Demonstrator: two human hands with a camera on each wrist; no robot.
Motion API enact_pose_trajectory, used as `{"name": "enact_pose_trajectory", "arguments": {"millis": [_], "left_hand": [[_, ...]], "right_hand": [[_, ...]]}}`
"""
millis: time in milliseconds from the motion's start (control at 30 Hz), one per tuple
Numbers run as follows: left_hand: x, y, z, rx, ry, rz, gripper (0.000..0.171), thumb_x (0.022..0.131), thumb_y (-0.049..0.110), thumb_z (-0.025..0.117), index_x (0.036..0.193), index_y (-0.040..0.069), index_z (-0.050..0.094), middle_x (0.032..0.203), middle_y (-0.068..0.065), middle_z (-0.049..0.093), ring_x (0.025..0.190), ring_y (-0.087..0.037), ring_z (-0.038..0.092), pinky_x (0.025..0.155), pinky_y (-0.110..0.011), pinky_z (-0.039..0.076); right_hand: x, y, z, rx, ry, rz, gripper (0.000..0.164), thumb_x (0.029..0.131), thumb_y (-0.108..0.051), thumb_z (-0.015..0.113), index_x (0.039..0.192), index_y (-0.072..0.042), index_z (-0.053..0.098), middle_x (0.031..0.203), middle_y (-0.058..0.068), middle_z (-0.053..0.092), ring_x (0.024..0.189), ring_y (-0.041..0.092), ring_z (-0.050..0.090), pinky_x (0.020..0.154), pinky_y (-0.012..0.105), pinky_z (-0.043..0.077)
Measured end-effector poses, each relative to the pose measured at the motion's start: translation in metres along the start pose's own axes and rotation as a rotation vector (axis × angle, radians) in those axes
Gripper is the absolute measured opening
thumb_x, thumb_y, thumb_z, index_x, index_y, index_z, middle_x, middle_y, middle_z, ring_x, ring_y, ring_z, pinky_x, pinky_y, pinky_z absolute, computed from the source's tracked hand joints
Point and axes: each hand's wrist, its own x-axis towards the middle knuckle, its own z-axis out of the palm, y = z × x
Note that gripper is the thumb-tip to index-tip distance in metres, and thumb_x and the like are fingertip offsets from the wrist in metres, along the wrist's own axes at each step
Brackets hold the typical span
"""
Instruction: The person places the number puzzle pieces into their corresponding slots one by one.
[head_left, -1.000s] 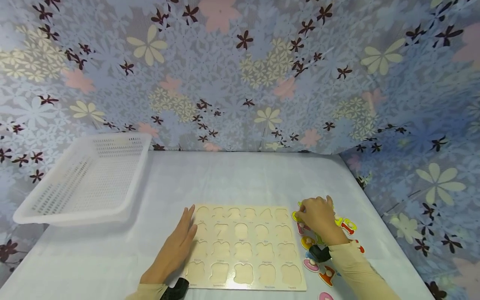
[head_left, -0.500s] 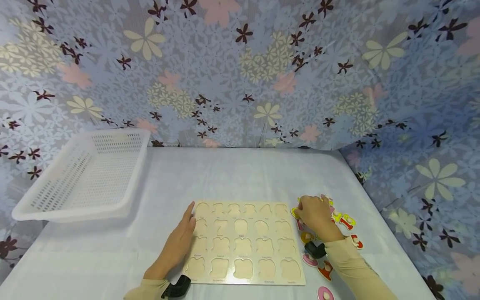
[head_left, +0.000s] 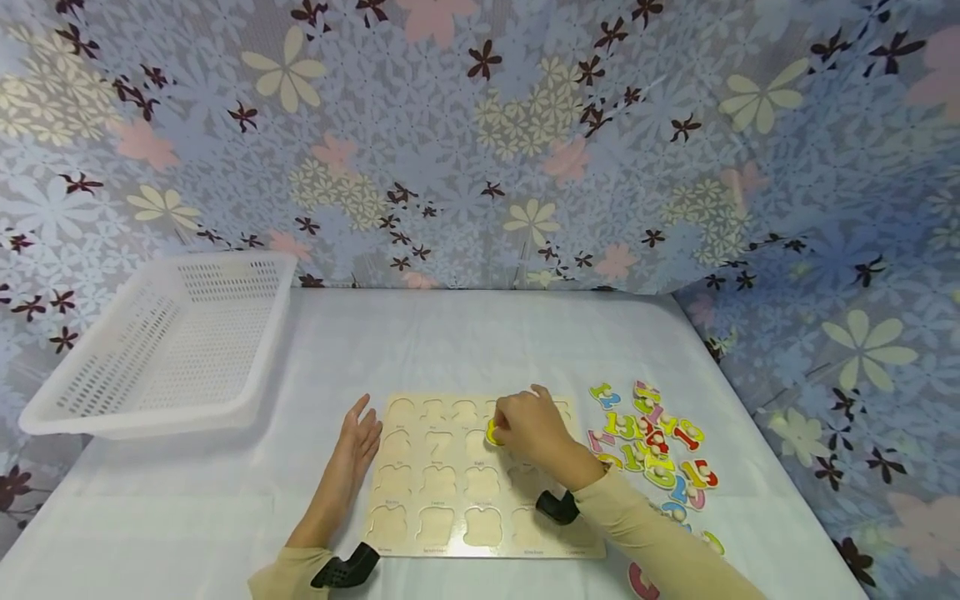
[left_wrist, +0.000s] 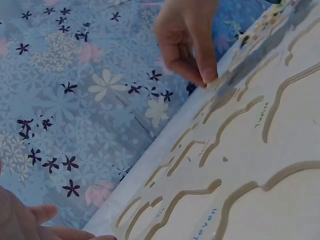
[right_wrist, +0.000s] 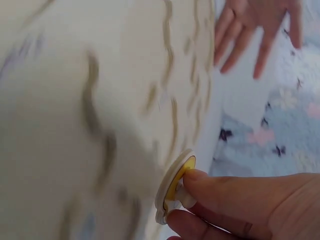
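A pale wooden puzzle board (head_left: pixel 459 462) with number-shaped recesses lies flat at the front middle of the table. Over its upper right part, my right hand (head_left: pixel 536 429) pinches a yellow number puzzle piece (head_left: pixel 491 431). In the right wrist view the thumb and fingers grip the piece (right_wrist: pixel 181 176) by its small knob, tilted on edge close over the board. My left hand (head_left: pixel 356 442) is beside the board's left edge, fingers extended and holding nothing. The right wrist view shows that hand (right_wrist: pixel 257 25) with spread fingers.
Several colourful number pieces (head_left: pixel 660 475) lie in a loose heap right of the board. A pink piece (head_left: pixel 642 582) lies apart near the front edge. A white perforated plastic basket (head_left: pixel 142 427) stands at the left. A floral cloth (head_left: pixel 450 167) hangs behind the table.
My right hand has moved left from the heap to over the board, carrying the yellow piece. My left hand has shifted slightly left with its fingers more spread.
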Motion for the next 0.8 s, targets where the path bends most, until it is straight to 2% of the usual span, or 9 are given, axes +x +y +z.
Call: {"name": "enact_pose_trajectory", "arguments": {"millis": [67,100,133,200,233,433,633,800], "left_hand": [[-0.024,0.046,0.027,0.035,-0.003,0.021,0.062,0.106,0.044,0.012,0.156,0.01,-0.002,0.155,-0.031,-0.006,0.143,-0.043,0.007,0.117,-0.047,0.011],[-0.031,0.062,0.037,0.047,0.019,-0.005,0.061,0.106,0.041,0.011,0.156,0.009,-0.002,0.156,-0.03,-0.004,0.143,-0.042,0.009,0.117,-0.045,0.013],[-0.033,0.072,0.043,0.031,0.035,-0.032,0.061,0.106,0.04,0.01,0.155,0.005,-0.004,0.156,-0.029,-0.004,0.143,-0.044,0.007,0.116,-0.049,0.01],[-0.04,0.087,0.053,0.023,0.041,-0.042,0.061,0.107,0.038,0.01,0.154,0.003,-0.003,0.155,-0.031,-0.004,0.143,-0.044,0.007,0.117,-0.049,0.009],[-0.04,0.09,0.054,0.016,0.039,-0.04,0.062,0.106,0.039,0.011,0.154,0.001,-0.004,0.154,-0.032,-0.006,0.142,-0.047,0.005,0.116,-0.051,0.007],[-0.037,0.075,0.048,0.042,0.047,-0.007,0.071,0.104,0.05,0.015,0.155,0.004,-0.002,0.154,-0.032,-0.005,0.142,-0.047,0.006,0.116,-0.05,0.008],[-0.031,0.073,0.049,-0.007,0.063,-0.056,0.068,0.104,0.047,0.015,0.154,0.004,-0.004,0.155,-0.03,-0.007,0.142,-0.046,0.004,0.116,-0.051,0.004],[-0.029,0.076,0.051,-0.028,0.08,-0.072,0.068,0.105,0.044,0.014,0.153,0.0,-0.006,0.153,-0.032,-0.009,0.142,-0.047,0.001,0.116,-0.051,0.002]], "right_hand": [[0.002,-0.008,0.007,0.007,-0.004,-0.03,0.015,0.079,-0.008,0.077,0.073,-0.013,0.065,0.067,-0.005,0.061,0.067,0.018,0.059,0.101,0.06,0.036],[0.003,-0.011,0.009,0.009,-0.006,-0.038,0.014,0.079,-0.006,0.076,0.073,-0.013,0.065,0.067,-0.005,0.061,0.067,0.018,0.059,0.101,0.06,0.036],[0.004,-0.013,0.012,0.011,-0.008,-0.045,0.014,0.078,-0.005,0.076,0.073,-0.012,0.065,0.067,-0.005,0.061,0.066,0.017,0.059,0.101,0.06,0.036],[0.005,-0.016,0.016,0.007,-0.008,-0.056,0.014,0.077,-0.004,0.075,0.073,-0.013,0.066,0.066,-0.006,0.06,0.065,0.016,0.059,0.1,0.06,0.037],[0.005,-0.017,0.017,0.006,-0.01,-0.062,0.014,0.077,-0.004,0.075,0.073,-0.013,0.065,0.067,-0.006,0.06,0.065,0.015,0.058,0.1,0.06,0.038],[0.006,-0.022,0.023,-0.02,0.006,-0.089,0.016,0.078,-0.007,0.078,0.072,-0.014,0.065,0.068,-0.005,0.061,0.065,0.014,0.059,0.096,0.055,0.043],[0.006,-0.023,0.027,-0.061,0.006,-0.075,0.015,0.078,-0.01,0.08,0.072,-0.014,0.066,0.069,-0.005,0.06,0.066,0.013,0.058,0.076,0.038,0.05],[0.005,-0.018,0.024,-0.005,-0.057,-0.08,0.01,0.08,-0.015,0.079,0.079,-0.013,0.069,0.074,-0.006,0.06,0.071,0.014,0.055,0.069,0.032,0.047]]}}
